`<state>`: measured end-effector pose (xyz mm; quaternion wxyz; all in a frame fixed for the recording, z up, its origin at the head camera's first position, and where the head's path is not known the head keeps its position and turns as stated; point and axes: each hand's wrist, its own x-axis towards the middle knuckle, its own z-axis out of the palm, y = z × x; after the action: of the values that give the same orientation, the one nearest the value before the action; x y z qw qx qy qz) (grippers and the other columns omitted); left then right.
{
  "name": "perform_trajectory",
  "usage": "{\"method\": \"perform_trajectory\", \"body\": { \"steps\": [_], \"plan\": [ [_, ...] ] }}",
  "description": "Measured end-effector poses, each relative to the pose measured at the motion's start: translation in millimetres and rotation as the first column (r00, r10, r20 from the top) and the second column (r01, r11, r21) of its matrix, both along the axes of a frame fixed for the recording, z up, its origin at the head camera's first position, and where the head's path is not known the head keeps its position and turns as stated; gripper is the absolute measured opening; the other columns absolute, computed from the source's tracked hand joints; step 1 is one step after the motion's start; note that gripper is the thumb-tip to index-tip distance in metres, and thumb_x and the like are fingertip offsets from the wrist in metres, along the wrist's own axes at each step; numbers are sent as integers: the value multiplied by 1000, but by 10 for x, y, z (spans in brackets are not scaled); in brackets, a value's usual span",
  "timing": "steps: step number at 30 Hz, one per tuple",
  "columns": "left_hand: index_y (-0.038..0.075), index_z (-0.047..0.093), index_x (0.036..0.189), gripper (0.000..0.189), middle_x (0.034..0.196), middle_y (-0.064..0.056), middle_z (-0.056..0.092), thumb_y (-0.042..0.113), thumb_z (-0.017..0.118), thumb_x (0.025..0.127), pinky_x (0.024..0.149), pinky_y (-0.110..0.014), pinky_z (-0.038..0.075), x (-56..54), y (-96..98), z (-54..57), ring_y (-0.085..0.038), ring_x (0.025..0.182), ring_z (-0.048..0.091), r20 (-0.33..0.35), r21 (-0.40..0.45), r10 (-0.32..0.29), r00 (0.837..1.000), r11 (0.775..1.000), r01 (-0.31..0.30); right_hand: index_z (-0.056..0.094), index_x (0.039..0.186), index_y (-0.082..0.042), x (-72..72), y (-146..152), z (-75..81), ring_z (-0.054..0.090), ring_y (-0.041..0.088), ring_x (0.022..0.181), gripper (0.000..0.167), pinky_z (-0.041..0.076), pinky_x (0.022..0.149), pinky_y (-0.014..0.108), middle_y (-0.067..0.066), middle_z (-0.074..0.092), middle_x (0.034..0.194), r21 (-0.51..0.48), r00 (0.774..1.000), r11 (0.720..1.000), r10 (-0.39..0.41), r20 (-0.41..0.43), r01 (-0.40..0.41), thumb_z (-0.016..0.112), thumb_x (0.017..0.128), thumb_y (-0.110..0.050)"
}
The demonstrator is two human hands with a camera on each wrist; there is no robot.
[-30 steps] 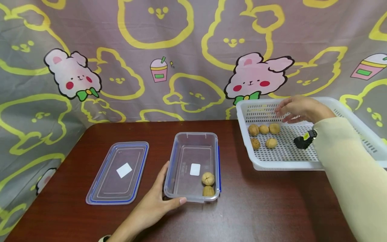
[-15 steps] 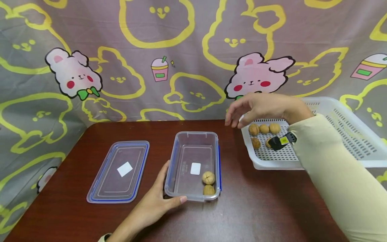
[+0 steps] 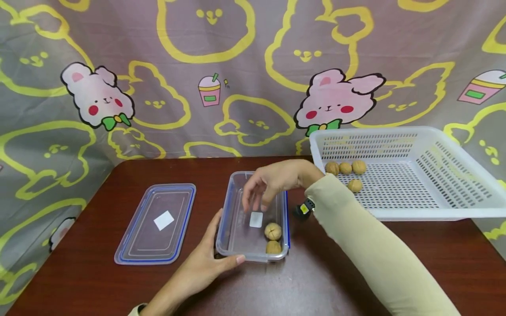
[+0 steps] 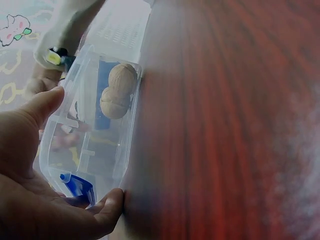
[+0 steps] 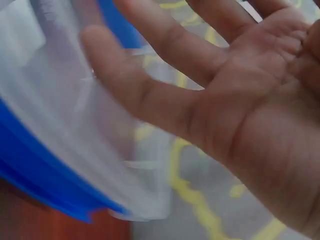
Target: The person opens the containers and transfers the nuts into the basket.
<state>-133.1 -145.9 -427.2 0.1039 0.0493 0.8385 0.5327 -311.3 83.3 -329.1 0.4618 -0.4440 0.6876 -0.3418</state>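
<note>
A clear plastic food container with blue side clips sits on the table, a white label on its floor. Two walnuts lie in its near right corner; the left wrist view shows these walnuts through the wall. My left hand grips the container's near left corner, thumb along the front and fingers along the left side. Over the container hovers my right hand, fingers hanging down loosely. In the right wrist view the right hand is spread, with nothing seen between fingers and thumb.
A clear lid with a blue seal lies left of the container. At the back right stands a white perforated basket holding several walnuts, partly behind the right sleeve. A patterned curtain hangs behind the table.
My right hand has swung left from above the basket, past its left rim, to above the container. The left hand and container have stayed in place.
</note>
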Motion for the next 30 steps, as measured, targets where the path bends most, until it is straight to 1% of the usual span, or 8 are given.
{"method": "perform_trajectory", "body": {
  "steps": [2, 3, 8, 12, 16, 19, 24, 30],
  "plan": [
    [32, 8, 169, 119, 168, -10, 37, 34, 90, 83, 119, -59, 32, -3, 6, 9, -32, 148, 43, -2, -7, -3, 1000, 1000, 3, 73, 118, 4, -20, -58, -95, 65, 41, 117, 32, 59, 88, 32, 24, 69, 126, 47, 998, 999, 4, 56, -6, 67, 87, 6],
    [33, 8, 169, 119, 167, -10, 37, 33, 90, 83, 119, -59, 33, -6, 8, 13, -32, 147, 44, -4, -3, -4, 1000, 1000, 4, 73, 118, 4, -33, -86, -131, 67, 38, 113, 32, 58, 85, 31, 24, 70, 125, 70, 997, 997, 2, 77, -8, 66, 87, 6],
    [34, 8, 168, 119, 165, -11, 42, 36, 90, 82, 116, -59, 36, -1, 1, 23, -32, 144, 48, -6, -42, 9, 1000, 999, -9, 77, 112, -1, -64, -214, -213, 65, 12, 92, 23, 56, 76, 33, 10, 77, 112, 180, 993, 983, -1, 119, -21, 72, 89, -1],
    [34, 8, 169, 119, 164, -12, 43, 36, 90, 83, 116, -58, 36, -2, 0, 19, -32, 144, 48, -5, -44, 6, 1000, 999, -6, 79, 107, -5, -53, -247, -211, 62, 8, 87, 19, 55, 70, 32, 3, 78, 105, 270, 996, 962, 8, 89, -31, 73, 89, -3],
    [36, 8, 168, 119, 166, -10, 40, 35, 90, 83, 118, -58, 34, -7, 0, 16, -32, 146, 45, -1, -28, 0, 1000, 1000, 0, 79, 103, -10, -15, -260, -177, 63, 7, 87, 19, 55, 68, 31, -2, 77, 100, 388, 999, 921, 18, 39, -32, 72, 86, -4],
    [35, 7, 168, 119, 165, -10, 41, 37, 90, 83, 118, -59, 34, 0, -2, 13, -32, 145, 46, 3, -48, 5, 1000, 999, -5, 80, 103, -12, 23, -286, -169, 64, 6, 88, 19, 57, 69, 31, -6, 77, 98, 458, 999, 888, 35, 21, -40, 73, 86, -7],
    [33, 7, 169, 119, 164, -9, 43, 36, 90, 83, 118, -57, 35, 8, -1, 13, -30, 144, 48, 11, -33, 6, 1000, 999, -5, 81, 106, -10, 77, -306, -197, 65, 6, 90, 19, 58, 72, 30, -7, 78, 99, 494, 998, 867, 68, 17, -68, 75, 88, -8],
    [34, 8, 169, 119, 164, -11, 43, 38, 90, 83, 119, -62, 34, 14, 0, 23, -33, 145, 46, 6, -60, 17, 1000, 998, -17, 79, 110, -3, 107, -285, -274, 63, 4, 83, 23, 54, 68, 25, -7, 76, 94, 478, 995, 873, 84, 48, -97, 74, 88, -5]
  ]
}}
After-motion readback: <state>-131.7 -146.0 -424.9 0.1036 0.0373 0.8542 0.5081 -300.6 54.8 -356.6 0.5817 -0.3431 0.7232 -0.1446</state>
